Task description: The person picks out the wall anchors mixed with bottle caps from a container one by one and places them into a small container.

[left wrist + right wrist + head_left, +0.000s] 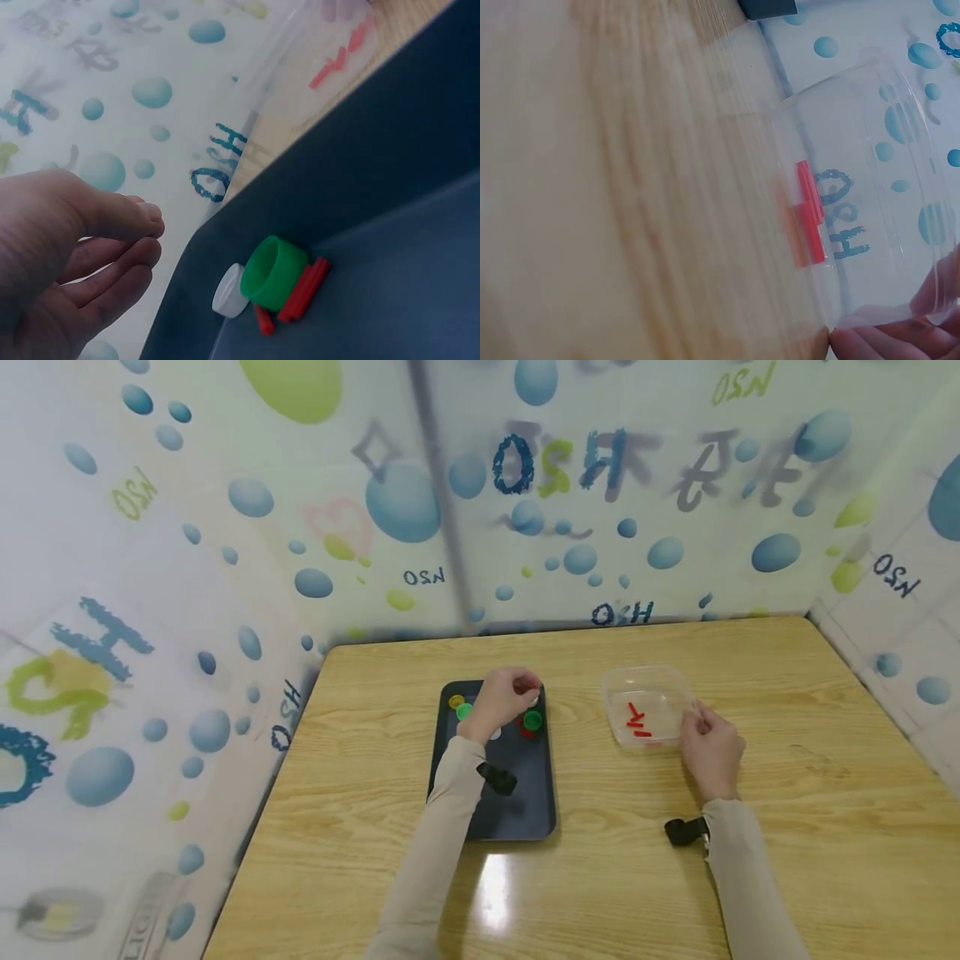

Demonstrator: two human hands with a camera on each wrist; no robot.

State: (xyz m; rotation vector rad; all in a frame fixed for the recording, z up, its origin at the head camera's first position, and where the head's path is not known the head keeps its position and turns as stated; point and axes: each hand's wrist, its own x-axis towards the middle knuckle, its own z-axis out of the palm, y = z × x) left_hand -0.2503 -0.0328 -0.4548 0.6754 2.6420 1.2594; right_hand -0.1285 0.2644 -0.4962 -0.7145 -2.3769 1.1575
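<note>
My left hand [497, 700] is over the far part of a dark tray [517, 802], its fingers bent and thumb near the fingertips. Nothing shows between them in the left wrist view. Below and beside it, a green cap [274, 276] sits in the tray between a white cap [230, 291] and red sticks [306, 289]. My right hand [711, 750] grips the near right edge of a clear plastic container [660, 681]. Several red sticks [635, 716] lie inside; the right wrist view shows two of these red pieces [810, 214] through the wall.
A yellow cap [456, 702] and another green cap [464, 711] lie at the tray's far left, with a white piece [495, 733] partly behind the left wrist. Tray and container stand apart on a wooden table [600, 877]. A patterned wall covering [570, 543] rises behind the table.
</note>
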